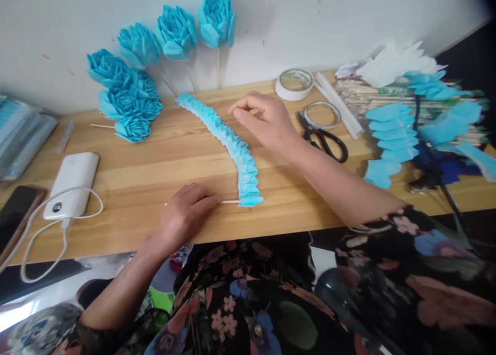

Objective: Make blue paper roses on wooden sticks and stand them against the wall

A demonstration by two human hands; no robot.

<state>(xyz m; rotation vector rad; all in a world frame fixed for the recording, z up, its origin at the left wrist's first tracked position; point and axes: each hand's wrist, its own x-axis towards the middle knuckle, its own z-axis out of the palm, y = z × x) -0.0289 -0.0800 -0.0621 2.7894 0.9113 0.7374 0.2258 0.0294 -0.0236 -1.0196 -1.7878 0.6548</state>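
Observation:
My left hand [188, 207] rests on the table near its front edge, fingers closed around a thin wooden stick [231, 202]. The stick's tip meets the lower end of a long, curved strip of pleated light-blue petals [234, 145], which lies flat and arcs up to the back left. Right of that strip, my right hand [267, 120] hovers above the tabletop. Its thumb and index finger are curled close together in a pinch. Whether anything small is between them I cannot make out. Black-handled scissors [325, 138] lie beside the right wrist.
Finished blue flowers on sticks [176, 32] lean on the wall, with more piled [129, 99] below. Tape rolls [294, 85], clear tubes [339, 107], loose blue petals [393, 133] and bundled sticks [387, 94] lie right. At left are a power bank [73, 184] and phone [17, 215].

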